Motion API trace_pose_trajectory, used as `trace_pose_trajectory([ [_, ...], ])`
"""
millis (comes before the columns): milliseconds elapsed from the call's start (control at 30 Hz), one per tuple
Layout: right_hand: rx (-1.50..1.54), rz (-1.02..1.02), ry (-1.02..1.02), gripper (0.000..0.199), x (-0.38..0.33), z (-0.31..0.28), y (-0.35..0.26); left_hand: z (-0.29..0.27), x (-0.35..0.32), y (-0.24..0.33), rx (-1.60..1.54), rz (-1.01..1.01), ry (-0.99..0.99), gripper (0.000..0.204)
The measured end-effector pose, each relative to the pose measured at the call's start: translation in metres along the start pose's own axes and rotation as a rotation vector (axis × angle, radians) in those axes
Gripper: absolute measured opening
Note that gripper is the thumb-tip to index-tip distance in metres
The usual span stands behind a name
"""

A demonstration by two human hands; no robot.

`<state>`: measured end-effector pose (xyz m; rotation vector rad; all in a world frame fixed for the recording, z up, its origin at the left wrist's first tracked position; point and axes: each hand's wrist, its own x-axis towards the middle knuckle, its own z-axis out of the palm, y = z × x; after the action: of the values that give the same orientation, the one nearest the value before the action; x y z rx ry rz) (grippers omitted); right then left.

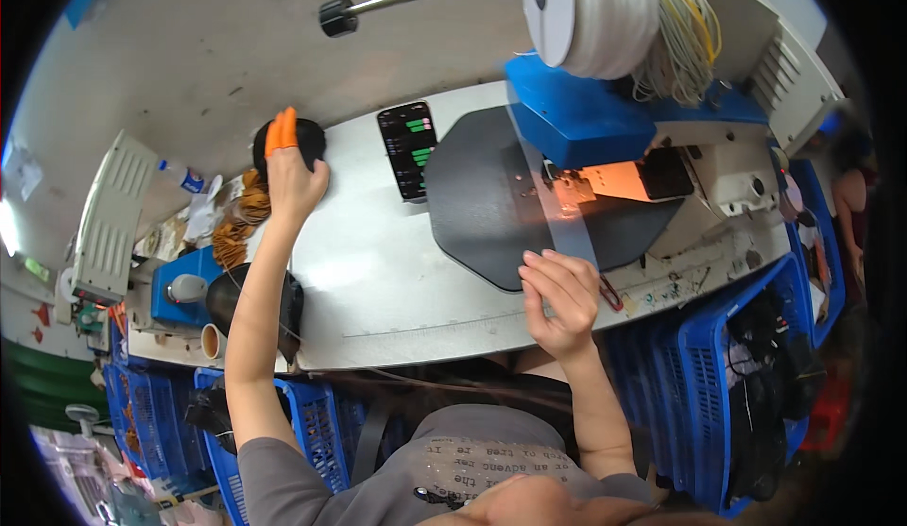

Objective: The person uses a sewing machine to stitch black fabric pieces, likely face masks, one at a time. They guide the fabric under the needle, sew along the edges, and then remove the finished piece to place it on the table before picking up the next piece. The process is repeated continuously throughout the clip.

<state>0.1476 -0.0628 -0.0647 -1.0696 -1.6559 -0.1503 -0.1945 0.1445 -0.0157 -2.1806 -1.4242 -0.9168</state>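
My left hand (pixel 295 184), with orange covers on some fingers, reaches to the far left of the table. Its fingers lie stretched out over a dark, rounded pile (pixel 310 139), with the thumb apart. My right hand (pixel 564 307) hovers at the front edge of a black, angular board (pixel 472 200). Its fingers are bent and side by side, the thumb stands off from them, and nothing shows in between. A see-through strip (pixel 570 233) crosses the board and ends close behind these fingers. Beyond it stands a blue and white sewing machine (pixel 586 125), its work area lit orange.
A phone (pixel 406 151) lies left of the board. Brown pieces (pixel 230 243) and a bottle (pixel 182 177) are at the left. A white spool (pixel 605 16) hangs overhead on a metal rod. Blue crates (pixel 704 375) stand right of the table; a red-handled tool (pixel 611 293) lies near its edge.
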Motion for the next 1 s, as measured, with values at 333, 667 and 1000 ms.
trace_pose_trajectory([
  [333, -0.025, 0.016, -0.028, 0.018, 0.003, -0.002, -0.002, 0.105, -0.072, -0.117, 0.551, -0.299, -0.755, 0.077],
  [667, -0.113, 0.023, -0.02, 0.017, -0.004, 0.003, 0.0, 0.137, -0.071, -0.128, 0.788, 0.008, -0.559, 0.052],
  [1000, -0.104, 0.011, -0.001, 0.018, -0.007, 0.008, 0.004, 0.101, -0.062, -0.094, 0.63, 0.11, -0.6, 0.044],
])
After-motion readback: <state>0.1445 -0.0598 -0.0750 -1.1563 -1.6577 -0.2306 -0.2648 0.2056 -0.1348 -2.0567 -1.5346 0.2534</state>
